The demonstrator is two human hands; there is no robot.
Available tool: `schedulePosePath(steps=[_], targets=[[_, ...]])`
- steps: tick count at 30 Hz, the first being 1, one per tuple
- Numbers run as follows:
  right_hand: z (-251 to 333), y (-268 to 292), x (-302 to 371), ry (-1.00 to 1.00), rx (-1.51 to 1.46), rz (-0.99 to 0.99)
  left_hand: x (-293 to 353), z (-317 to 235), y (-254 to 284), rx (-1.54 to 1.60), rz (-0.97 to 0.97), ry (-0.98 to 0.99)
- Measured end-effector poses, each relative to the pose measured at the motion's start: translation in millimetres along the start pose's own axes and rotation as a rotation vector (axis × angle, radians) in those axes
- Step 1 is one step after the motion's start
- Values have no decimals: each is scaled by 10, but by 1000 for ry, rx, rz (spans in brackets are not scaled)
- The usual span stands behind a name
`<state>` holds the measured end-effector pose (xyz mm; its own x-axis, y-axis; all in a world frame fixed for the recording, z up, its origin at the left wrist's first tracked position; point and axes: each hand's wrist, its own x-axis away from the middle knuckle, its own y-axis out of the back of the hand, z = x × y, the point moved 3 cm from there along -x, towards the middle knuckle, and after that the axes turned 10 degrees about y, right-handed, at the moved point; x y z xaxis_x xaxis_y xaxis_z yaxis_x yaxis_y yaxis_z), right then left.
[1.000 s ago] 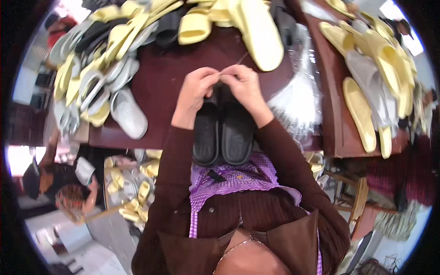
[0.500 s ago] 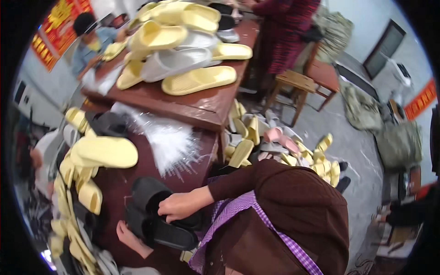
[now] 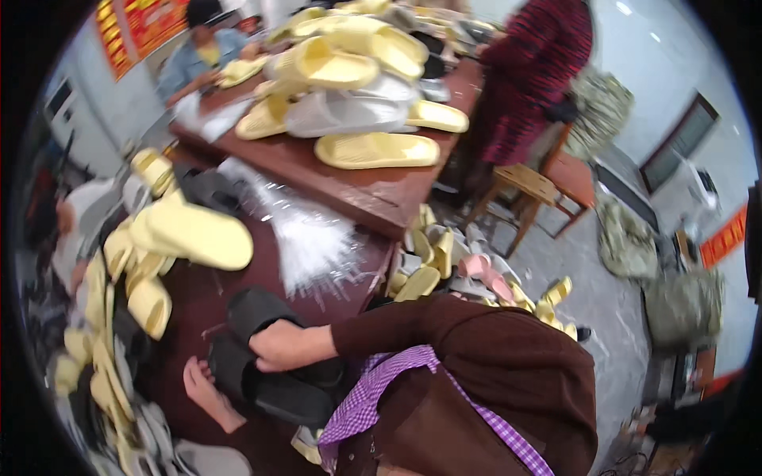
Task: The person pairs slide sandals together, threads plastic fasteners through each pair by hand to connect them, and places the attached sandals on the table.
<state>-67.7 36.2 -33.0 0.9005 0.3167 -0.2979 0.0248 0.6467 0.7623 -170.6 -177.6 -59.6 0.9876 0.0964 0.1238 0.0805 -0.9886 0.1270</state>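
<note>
Two black slippers lie side by side on the dark red table in front of me, the far one (image 3: 255, 308) and the near one (image 3: 290, 401). My right hand (image 3: 287, 347) reaches in from the right between them, its fingers curled against the far slipper near the strap; the fingertips are hidden. At the left end of the near slipper is my left hand (image 3: 208, 393), gripping its edge with the fingers partly hidden behind it. A fan of clear plastic bags (image 3: 313, 242) lies just beyond the slippers.
Yellow slippers (image 3: 198, 232) and grey ones crowd the table's left side. A taller table (image 3: 365, 194) ahead carries a heap of yellow and white slippers (image 3: 377, 151). Two people work there. On the floor are a slipper pile (image 3: 429, 258) and a wooden stool (image 3: 520, 186).
The head view has shifted, so the far table sits further right. My right hand has moved slightly left along the black slippers, its fingers now less visible. My left hand remains at the near slipper's edge.
</note>
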Motion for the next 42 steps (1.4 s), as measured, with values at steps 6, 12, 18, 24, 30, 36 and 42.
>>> schedulePosePath(steps=[6, 12, 18, 24, 30, 36, 42], targets=[[12, 437, 30, 187, 156, -195, -139, 164, 90, 239, -52, 32], [83, 1252, 18, 353, 321, -173, -90, 197, 155, 257, -62, 52], [-250, 1931, -39, 323, 608, -179, -86, 181, 166, 241, -85, 54], [-606, 2364, 47, 275, 821, -327, -100, 179, 149, 244, -77, 60], [-927, 2765, 192, 32, 1125, -483, -68, 143, 137, 220, -77, 69], [-1678, 2711, 330, 6, 1273, -506, -77, 139, 127, 217, -70, 66], [-1779, 2744, 338, 24, 1282, -410, -73, 163, 156, 209, -63, 77]])
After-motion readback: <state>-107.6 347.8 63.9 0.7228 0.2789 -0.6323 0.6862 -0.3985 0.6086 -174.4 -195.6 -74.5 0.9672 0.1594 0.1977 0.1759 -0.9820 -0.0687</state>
